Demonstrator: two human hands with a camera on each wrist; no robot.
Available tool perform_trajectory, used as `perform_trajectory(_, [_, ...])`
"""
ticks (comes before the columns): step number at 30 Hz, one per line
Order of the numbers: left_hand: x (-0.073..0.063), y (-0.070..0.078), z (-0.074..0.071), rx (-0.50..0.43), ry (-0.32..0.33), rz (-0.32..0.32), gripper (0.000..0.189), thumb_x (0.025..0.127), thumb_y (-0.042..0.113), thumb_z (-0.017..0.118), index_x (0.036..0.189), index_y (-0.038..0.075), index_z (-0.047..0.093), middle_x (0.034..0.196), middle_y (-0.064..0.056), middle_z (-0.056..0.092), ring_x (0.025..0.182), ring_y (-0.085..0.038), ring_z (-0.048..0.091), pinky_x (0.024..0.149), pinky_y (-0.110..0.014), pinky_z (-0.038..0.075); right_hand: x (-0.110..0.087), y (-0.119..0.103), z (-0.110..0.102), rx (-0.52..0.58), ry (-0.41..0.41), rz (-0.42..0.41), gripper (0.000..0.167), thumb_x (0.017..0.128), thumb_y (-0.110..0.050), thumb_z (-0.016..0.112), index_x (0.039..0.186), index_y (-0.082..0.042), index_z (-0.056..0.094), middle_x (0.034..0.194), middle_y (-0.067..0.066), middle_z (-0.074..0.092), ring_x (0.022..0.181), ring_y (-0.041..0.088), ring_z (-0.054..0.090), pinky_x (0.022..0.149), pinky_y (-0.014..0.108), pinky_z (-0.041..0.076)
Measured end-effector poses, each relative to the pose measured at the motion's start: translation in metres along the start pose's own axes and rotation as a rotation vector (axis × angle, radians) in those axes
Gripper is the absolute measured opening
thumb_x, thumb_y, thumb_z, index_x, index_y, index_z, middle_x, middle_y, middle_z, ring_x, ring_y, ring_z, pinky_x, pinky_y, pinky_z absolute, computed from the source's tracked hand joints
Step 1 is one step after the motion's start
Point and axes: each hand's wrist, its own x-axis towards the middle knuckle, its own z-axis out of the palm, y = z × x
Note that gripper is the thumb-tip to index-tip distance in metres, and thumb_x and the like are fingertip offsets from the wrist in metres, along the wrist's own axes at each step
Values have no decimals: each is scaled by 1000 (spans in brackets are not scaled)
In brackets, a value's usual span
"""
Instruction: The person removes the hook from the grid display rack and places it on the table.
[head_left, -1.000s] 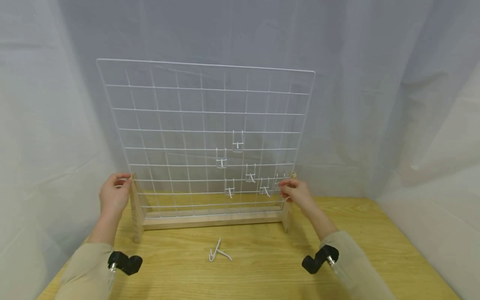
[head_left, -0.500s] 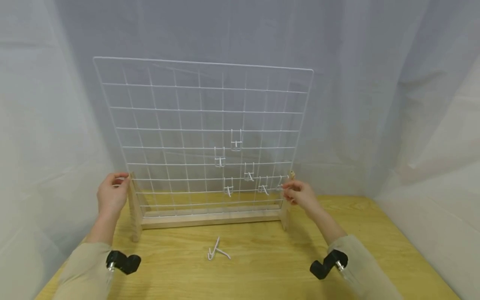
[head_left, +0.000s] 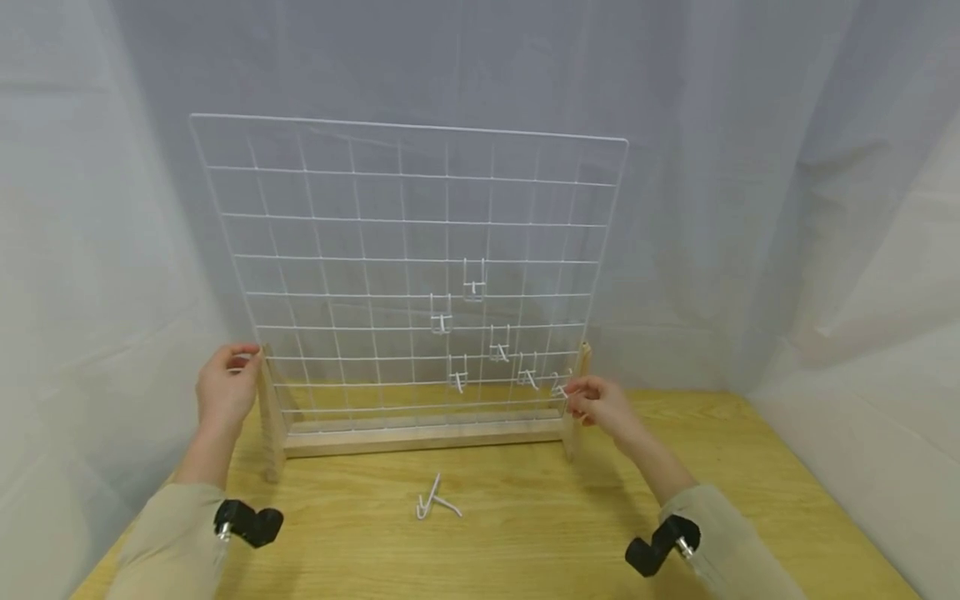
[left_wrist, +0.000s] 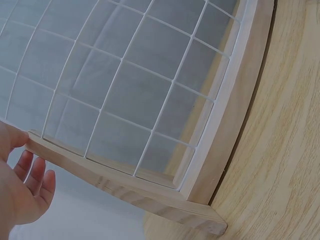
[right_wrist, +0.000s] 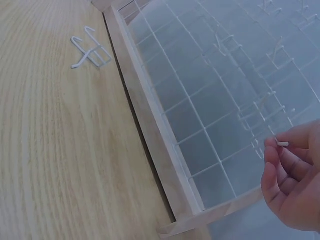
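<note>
A white wire grid panel (head_left: 360, 242) stands upright in a wooden stand (head_left: 420, 437) on the table. My left hand (head_left: 227, 387) pinches the top of the stand's left upright (left_wrist: 100, 180) between thumb and fingers. At the grid's lower right, my right hand (head_left: 603, 408) pinches a white wire hook (head_left: 559, 389); the hook's prong tip (right_wrist: 283, 144) sticks out between thumb and finger. Whether this hook is seated on a grid wire, I cannot tell. Several like hooks hang nearby, among them an upper hook (head_left: 474, 287) and a lower hook (head_left: 457, 379).
One loose white hook (head_left: 435, 500) lies on the wooden table (head_left: 517, 533) in front of the stand. Behind the grid hangs a grey-white curtain (head_left: 675, 250), and pale cloth (head_left: 90, 250) borders the left side.
My right hand has shifted slightly right, then lower, and the hook at its fingers now sits lower on the grid. My left hand stays on the upright.
</note>
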Motion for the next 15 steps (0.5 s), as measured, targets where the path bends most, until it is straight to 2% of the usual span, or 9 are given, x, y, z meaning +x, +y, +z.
perform_trajectory(9, [1,0,1,-2,0,-1,28,95,18,49,117,2,56,100,-11,52,76,-7,45,59,-16,38,-4,10,11,-44,-45,26,20,85,-3,60,100,9,57,73,1,61,66,13,54,60,30,47])
perform_trajectory(15, [-1,0,0,-8,-3,-1,28,95,16,48,117,1,55,104,-13,52,78,-9,45,59,-16,38,-10,16,18,-55,-143,-8,19,86,-2,59,99,11,56,76,4,61,69,18,56,58,30,47])
